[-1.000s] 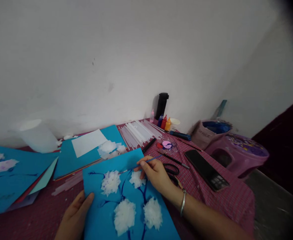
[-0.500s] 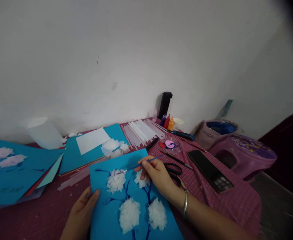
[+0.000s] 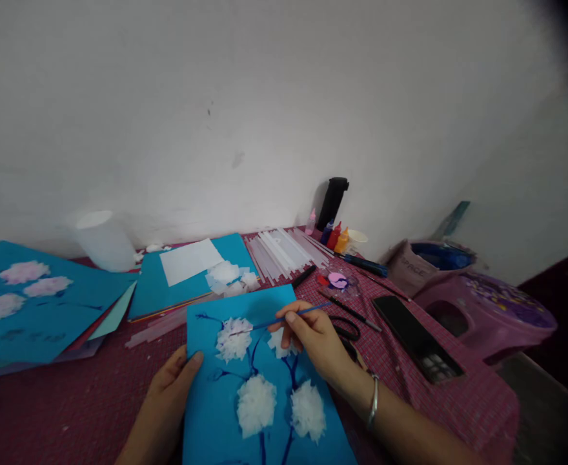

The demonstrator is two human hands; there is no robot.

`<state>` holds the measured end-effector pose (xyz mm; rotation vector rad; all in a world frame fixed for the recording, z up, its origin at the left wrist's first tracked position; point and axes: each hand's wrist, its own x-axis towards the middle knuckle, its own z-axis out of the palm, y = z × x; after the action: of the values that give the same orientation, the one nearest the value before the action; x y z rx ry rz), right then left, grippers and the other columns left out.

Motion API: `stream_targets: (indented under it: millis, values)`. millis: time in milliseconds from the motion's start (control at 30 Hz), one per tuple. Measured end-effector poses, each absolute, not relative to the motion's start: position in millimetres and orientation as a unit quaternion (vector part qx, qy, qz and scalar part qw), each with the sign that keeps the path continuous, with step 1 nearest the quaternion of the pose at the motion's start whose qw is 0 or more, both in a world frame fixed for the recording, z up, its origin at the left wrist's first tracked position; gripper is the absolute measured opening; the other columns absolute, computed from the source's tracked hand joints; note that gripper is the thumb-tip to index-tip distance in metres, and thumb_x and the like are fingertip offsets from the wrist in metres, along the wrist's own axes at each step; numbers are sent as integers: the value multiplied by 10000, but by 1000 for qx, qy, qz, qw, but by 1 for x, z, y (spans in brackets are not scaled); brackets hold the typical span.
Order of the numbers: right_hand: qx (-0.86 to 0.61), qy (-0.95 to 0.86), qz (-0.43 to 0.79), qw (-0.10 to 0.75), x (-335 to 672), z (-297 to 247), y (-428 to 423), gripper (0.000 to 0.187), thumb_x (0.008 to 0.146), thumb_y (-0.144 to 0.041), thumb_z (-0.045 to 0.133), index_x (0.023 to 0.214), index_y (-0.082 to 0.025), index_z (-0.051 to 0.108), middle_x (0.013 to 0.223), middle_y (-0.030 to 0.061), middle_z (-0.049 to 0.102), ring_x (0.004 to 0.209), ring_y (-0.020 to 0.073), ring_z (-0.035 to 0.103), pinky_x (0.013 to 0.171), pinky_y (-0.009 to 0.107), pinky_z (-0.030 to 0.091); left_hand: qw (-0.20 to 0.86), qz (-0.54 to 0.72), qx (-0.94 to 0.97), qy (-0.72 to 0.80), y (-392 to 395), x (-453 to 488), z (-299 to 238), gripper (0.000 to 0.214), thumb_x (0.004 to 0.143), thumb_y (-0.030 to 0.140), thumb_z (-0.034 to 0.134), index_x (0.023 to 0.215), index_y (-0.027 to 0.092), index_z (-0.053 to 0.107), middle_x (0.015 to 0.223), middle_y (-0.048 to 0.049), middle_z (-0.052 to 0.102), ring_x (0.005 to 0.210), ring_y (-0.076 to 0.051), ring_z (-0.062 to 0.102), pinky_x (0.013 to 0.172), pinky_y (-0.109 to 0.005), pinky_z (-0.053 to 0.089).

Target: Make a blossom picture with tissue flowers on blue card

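Fingers of the right hand [image 3: 315,339] pinch a thin blue paintbrush [image 3: 266,323], its tip at the upper-left white flower [image 3: 232,342] on a blue sheet [image 3: 211,420]. That flower shows faint pinkish marks; the upper-right one [image 3: 278,341] is partly covered by the same hand, and two more sit lower down among dark blue painted stems. The left hand [image 3: 170,384] grasps the sheet's left edge, thumb on top, other fingers partly hidden.

Just right of the sheet lie black-handled scissors [image 3: 358,330], a dark brush [image 3: 350,310] and a black phone [image 3: 417,339]. Beyond them, pink paint [image 3: 337,278] sits near a black pen [image 3: 304,276]. Pale strips [image 3: 284,255] lie toward the wall, beside small paint bottles [image 3: 334,237]. A stack of blue sheets [image 3: 148,294] bears white paper [image 3: 190,259], left of the strips on the table [image 3: 90,420].
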<state>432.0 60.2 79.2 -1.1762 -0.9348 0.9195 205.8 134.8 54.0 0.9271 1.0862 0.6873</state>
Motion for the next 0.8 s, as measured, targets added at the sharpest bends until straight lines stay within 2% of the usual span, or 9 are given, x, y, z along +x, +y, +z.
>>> stream_targets:
  millis: [233, 533, 633, 800]
  values:
    - [-533, -478, 354, 601, 422, 76, 57, 250, 871, -458, 577, 899, -234, 684, 653, 12, 655, 599, 165, 638, 487, 243, 435, 673, 322, 447, 493, 132, 210, 57, 607, 558, 550, 824, 1004, 200, 608, 741, -18, 715, 552, -216, 630, 504, -325, 546]
    - [-533, -506, 348, 582, 423, 78, 50, 206, 898, -380, 551, 919, -232, 692, 679, 15, 653, 639, 161, 634, 536, 253, 471, 681, 320, 451, 479, 133, 207, 53, 681, 605, 553, 804, 1137, 202, 567, 780, -25, 717, 545, -206, 613, 491, -319, 527]
    - [-519, -488, 352, 607, 425, 81, 48, 187, 884, -366, 571, 906, -224, 691, 701, 25, 681, 640, 157, 640, 567, 261, 489, 685, 320, 449, 476, 133, 206, 52, 678, 627, 542, 797, 1163, 201, 561, 788, -26, 718, 535, -194, 603, 493, -315, 527]
    - [-506, -457, 367, 633, 432, 85, 47, 175, 849, -363, 609, 842, -202, 679, 713, 35, 704, 584, 137, 617, 527, 242, 474, 705, 316, 423, 474, 135, 204, 50, 654, 647, 518, 792, 1175, 214, 555, 789, -29, 719, 542, -195, 613, 509, -328, 540]
